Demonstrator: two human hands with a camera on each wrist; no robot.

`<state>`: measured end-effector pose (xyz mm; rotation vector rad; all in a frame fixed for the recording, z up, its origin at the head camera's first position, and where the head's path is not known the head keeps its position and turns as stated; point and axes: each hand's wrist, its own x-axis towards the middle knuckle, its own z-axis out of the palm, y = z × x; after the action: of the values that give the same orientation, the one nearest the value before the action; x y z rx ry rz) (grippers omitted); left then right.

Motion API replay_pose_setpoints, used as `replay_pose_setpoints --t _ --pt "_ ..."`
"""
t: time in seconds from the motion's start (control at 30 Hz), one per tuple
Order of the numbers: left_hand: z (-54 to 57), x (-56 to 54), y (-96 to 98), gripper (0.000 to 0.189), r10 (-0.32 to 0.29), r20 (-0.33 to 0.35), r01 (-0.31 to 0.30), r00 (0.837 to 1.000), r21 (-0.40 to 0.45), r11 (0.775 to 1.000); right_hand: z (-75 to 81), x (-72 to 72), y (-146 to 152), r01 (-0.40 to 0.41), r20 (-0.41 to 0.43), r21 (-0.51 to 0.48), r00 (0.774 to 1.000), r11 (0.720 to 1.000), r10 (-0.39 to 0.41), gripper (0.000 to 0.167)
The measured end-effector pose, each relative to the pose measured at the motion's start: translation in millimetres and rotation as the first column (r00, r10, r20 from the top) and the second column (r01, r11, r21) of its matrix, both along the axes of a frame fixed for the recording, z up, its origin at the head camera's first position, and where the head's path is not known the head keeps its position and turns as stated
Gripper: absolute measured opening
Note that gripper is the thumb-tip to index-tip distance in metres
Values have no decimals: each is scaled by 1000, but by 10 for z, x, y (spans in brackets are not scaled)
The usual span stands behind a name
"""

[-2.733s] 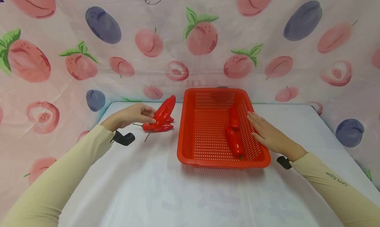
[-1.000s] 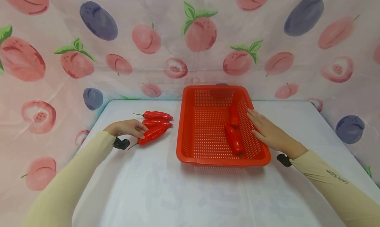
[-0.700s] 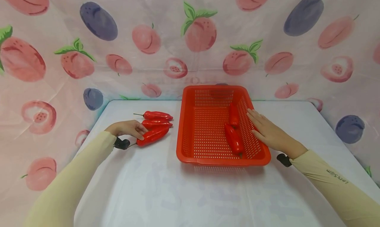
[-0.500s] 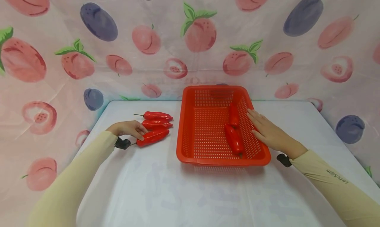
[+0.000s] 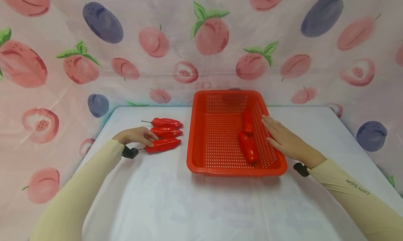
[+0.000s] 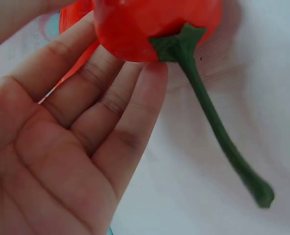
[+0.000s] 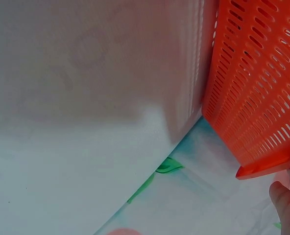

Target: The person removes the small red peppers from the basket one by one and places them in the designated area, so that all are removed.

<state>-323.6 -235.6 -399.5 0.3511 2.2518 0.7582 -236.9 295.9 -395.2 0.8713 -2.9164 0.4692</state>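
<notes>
In the head view three long red peppers lie side by side left of the basket. My left hand [image 5: 135, 135] holds the nearest pepper [image 5: 165, 145] by its stem end, thumb on the near side. The left wrist view shows this pepper [image 6: 157, 27] close up, its green stem [image 6: 208, 110] pointing away from the fingers. Behind it lie the middle pepper [image 5: 170, 132] and the far pepper [image 5: 167, 122]. My right hand [image 5: 284, 139] rests with straight fingers on the right rim of a red perforated basket [image 5: 236, 171]. Inside are two peppers, one near [image 5: 248, 148] and one far [image 5: 248, 121].
A white cloth [image 5: 220, 209] covers the table. A fruit-print curtain [image 5: 189, 31] hangs right behind the table's back edge. The right wrist view shows the basket's slotted outer wall [image 7: 257, 73] and the tabletop beside it.
The left hand has lowered a pepper from above the others to the table in front of them. It has since turned nearly parallel to the row. The right hand stays on the rim.
</notes>
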Motion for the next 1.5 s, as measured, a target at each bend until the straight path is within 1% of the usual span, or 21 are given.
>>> replay_pose_setpoints --t 0.07,0.27,0.3,0.47,0.57,0.8,0.87,1.17,1.3,1.33,1.5 --pt "8 -8 7 42 -6 -3 6 1000 -2 1000 1 -2 -3 0 0 -1 1000 1000 0 63" --pt "35 -49 53 41 -61 -14 61 998 -23 998 3 -5 5 -4 2 -4 1000 1000 4 63" --pt "42 -54 61 41 -63 -15 63 998 -30 998 1 -7 7 -4 3 -5 1000 1000 4 63" --pt "59 -71 98 41 -36 -15 35 999 -49 998 -13 -6 4 -2 1 -8 1000 1000 2 63" --pt "55 -77 105 40 -13 -28 12 1000 -53 999 -12 -7 3 -2 2 -7 1000 1000 2 63" --pt "20 -76 71 38 50 -57 -54 997 -61 997 3 -1 -5 -7 -4 -9 1000 1000 7 63" --pt "21 -63 54 38 55 -64 -58 996 -60 997 5 2 -8 -7 -5 -8 1000 1000 7 62" --pt "28 -34 -44 38 31 -104 -33 994 -16 999 -1 2 -1 -13 -4 -11 1000 1000 13 62" --pt "43 -16 -95 39 20 -113 -18 993 26 1000 -5 5 1 -18 -12 -12 1000 1000 17 62" --pt "49 -11 -106 39 27 -114 -23 993 39 999 -6 6 1 -19 -14 -12 1000 1000 19 62" --pt "88 6 -179 40 24 -162 -6 986 108 994 -10 2 -2 -21 -18 -12 1000 1000 21 61"
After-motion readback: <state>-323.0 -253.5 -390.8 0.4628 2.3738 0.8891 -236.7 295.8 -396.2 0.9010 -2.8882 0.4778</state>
